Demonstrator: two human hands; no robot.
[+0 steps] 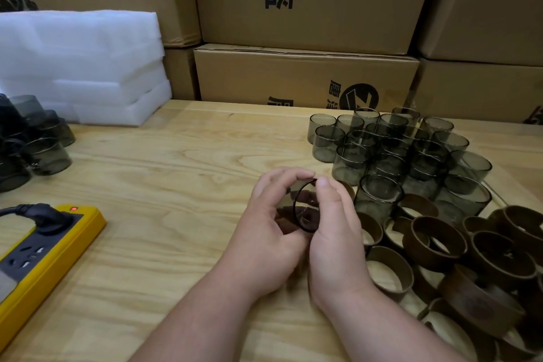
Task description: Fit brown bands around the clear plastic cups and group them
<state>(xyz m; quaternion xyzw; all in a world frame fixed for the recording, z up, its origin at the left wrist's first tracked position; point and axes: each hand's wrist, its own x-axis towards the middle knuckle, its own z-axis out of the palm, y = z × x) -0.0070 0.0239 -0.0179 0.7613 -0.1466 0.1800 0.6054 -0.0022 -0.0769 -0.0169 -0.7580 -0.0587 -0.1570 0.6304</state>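
I see my left hand (pixel 271 222) and right hand (pixel 333 225) both curled around one smoky clear cup (pixel 305 206), tipped sideways, rim toward me. Just right lie loose brown bands (pixel 435 239); beyond them, upright bare cups (pixel 390 144) on the table (pixel 164 185).

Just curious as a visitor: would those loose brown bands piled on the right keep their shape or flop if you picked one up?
The brown bands probably keep their shape: they stand as open rings in the pile. They look thin-walled, so likely light and squeezable. On edge one could roll; most here lie flat on the table.
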